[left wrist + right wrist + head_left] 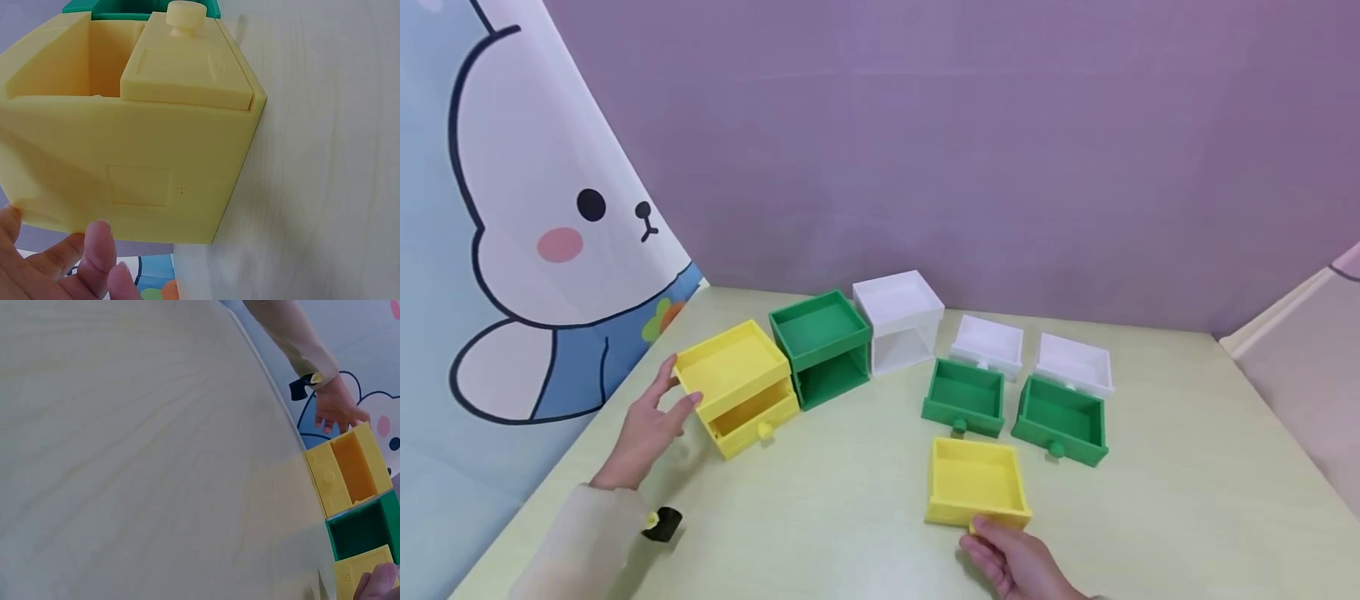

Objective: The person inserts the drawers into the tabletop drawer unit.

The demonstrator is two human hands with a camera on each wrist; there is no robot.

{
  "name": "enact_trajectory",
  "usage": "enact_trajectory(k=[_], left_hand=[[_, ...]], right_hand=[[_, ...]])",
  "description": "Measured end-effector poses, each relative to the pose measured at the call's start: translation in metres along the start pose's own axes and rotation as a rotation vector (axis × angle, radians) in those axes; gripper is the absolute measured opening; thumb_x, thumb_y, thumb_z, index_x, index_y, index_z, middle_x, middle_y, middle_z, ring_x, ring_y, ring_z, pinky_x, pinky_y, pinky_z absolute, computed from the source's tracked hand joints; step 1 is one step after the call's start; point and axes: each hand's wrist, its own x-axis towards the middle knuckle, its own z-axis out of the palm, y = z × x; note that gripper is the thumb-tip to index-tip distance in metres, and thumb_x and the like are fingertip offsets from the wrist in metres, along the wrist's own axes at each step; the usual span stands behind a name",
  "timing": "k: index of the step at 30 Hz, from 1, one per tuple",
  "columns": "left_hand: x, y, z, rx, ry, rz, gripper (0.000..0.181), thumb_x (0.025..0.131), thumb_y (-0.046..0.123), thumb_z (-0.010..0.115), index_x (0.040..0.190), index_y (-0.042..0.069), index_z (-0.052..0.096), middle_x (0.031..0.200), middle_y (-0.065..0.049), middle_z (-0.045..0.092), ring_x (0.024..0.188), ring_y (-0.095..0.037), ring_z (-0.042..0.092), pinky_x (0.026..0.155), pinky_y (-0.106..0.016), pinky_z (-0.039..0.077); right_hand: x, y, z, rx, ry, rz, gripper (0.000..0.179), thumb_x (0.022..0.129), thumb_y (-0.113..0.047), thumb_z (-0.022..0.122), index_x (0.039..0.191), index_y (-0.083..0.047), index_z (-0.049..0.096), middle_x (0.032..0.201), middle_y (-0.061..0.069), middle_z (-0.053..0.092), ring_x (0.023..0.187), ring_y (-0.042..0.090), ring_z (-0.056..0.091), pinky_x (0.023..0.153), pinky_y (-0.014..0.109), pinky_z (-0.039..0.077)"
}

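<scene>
My right hand (1015, 558) pinches the front knob of a loose yellow drawer (976, 479), low in the head view. At the left, a yellow cabinet (733, 367) has one drawer in its lower slot and an open gap above it. My left hand (651, 429) touches this cabinet's left side, thumb near the front corner and a finger at the back corner. In the left wrist view, the fingertips (99, 237) lie right at the edge of the cabinet's side wall (137, 181). The right wrist view catches the held drawer's front at its lower right corner.
Beside the yellow cabinet stand a green cabinet (820, 333) and a white cabinet (898, 308), both with hollow fronts. Two green drawers (964, 396) (1063, 417) and two white drawers (988, 342) (1075, 362) lie to the right. A purple backdrop (962, 167) rises behind the table.
</scene>
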Motion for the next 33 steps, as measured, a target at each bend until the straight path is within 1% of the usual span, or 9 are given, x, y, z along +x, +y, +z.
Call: enact_trajectory(k=[4, 12, 16, 19, 21, 23, 27, 30, 33], left_hand=[[0.003, 0.002, 0.000, -0.010, -0.004, 0.004, 0.079, 0.099, 0.045, 0.045, 0.154, 0.022, -0.008, 0.150, -0.032, 0.018, 0.091, -0.037, 0.056, 0.074, -0.029, 0.049], [0.008, 0.006, -0.001, -0.004, 0.009, 0.016, 0.078, 0.100, 0.043, 0.045, 0.154, 0.021, -0.006, 0.149, -0.032, 0.019, 0.101, -0.042, 0.053, 0.075, -0.030, 0.049], [0.010, 0.007, -0.001, -0.009, -0.002, 0.017, 0.078, 0.100, 0.042, 0.045, 0.154, 0.020, -0.007, 0.150, -0.032, 0.018, 0.105, -0.044, 0.051, 0.075, -0.030, 0.049], [0.011, 0.008, 0.001, -0.021, -0.013, 0.010, 0.078, 0.101, 0.041, 0.044, 0.153, 0.020, -0.009, 0.150, -0.032, 0.017, 0.111, -0.045, 0.047, 0.079, -0.034, 0.050], [0.011, 0.008, 0.002, -0.026, -0.012, 0.007, 0.078, 0.101, 0.041, 0.044, 0.153, 0.020, -0.009, 0.151, -0.031, 0.016, 0.115, -0.045, 0.044, 0.080, -0.036, 0.050], [0.011, 0.008, 0.003, -0.035, -0.010, 0.006, 0.077, 0.101, 0.040, 0.044, 0.154, 0.021, -0.008, 0.151, -0.031, 0.017, 0.110, -0.044, 0.047, 0.079, -0.035, 0.050], [0.009, 0.006, 0.006, -0.039, 0.002, 0.005, 0.076, 0.101, 0.038, 0.045, 0.154, 0.022, -0.007, 0.150, -0.030, 0.019, 0.094, -0.037, 0.052, 0.072, -0.027, 0.047], [0.005, 0.004, 0.005, -0.030, 0.011, 0.006, 0.077, 0.101, 0.038, 0.046, 0.154, 0.021, -0.007, 0.149, -0.030, 0.020, 0.079, -0.031, 0.053, 0.069, -0.026, 0.047], [0.002, 0.001, 0.004, -0.024, 0.017, 0.007, 0.077, 0.101, 0.039, 0.046, 0.154, 0.020, -0.007, 0.148, -0.031, 0.021, 0.075, -0.028, 0.053, 0.068, -0.026, 0.047]], right_hand=[[0.000, 0.000, 0.004, -0.064, -0.018, 0.002, 0.015, 0.096, -0.018, 0.059, 0.093, -0.004, 0.064, 0.080, 0.001, 0.071, 0.071, 0.004, 0.066, 0.072, 0.015, 0.050], [-0.001, -0.004, 0.017, -0.157, -0.157, -0.013, 0.017, 0.097, -0.019, 0.058, 0.099, -0.003, 0.064, 0.081, -0.001, 0.070, 0.071, 0.002, 0.064, 0.071, 0.013, 0.049], [0.001, -0.006, 0.025, -0.165, -0.242, -0.052, 0.015, 0.096, -0.019, 0.058, 0.096, -0.005, 0.064, 0.080, -0.002, 0.070, 0.072, 0.002, 0.064, 0.072, 0.014, 0.049], [0.004, -0.009, 0.032, -0.157, -0.301, -0.098, 0.013, 0.096, -0.018, 0.058, 0.096, -0.005, 0.062, 0.081, -0.002, 0.069, 0.075, 0.004, 0.065, 0.074, 0.016, 0.050], [0.007, -0.011, 0.037, -0.156, -0.321, -0.124, 0.013, 0.096, -0.017, 0.058, 0.097, -0.005, 0.061, 0.082, -0.002, 0.068, 0.077, 0.004, 0.065, 0.075, 0.017, 0.050], [0.009, -0.012, 0.041, -0.156, -0.334, -0.144, 0.013, 0.096, -0.016, 0.058, 0.098, -0.004, 0.060, 0.082, -0.001, 0.067, 0.077, 0.004, 0.065, 0.076, 0.017, 0.050], [0.015, -0.012, 0.049, -0.179, -0.345, -0.162, 0.012, 0.096, -0.013, 0.056, 0.098, -0.002, 0.061, 0.080, -0.002, 0.066, 0.075, 0.003, 0.064, 0.073, 0.016, 0.050], [0.020, -0.010, 0.056, -0.202, -0.354, -0.153, 0.012, 0.096, -0.010, 0.056, 0.097, -0.001, 0.062, 0.077, -0.002, 0.067, 0.073, 0.003, 0.064, 0.071, 0.016, 0.051], [0.025, -0.008, 0.064, -0.215, -0.360, -0.141, 0.011, 0.096, -0.008, 0.055, 0.095, 0.000, 0.063, 0.076, -0.002, 0.067, 0.071, 0.003, 0.064, 0.070, 0.016, 0.051]])
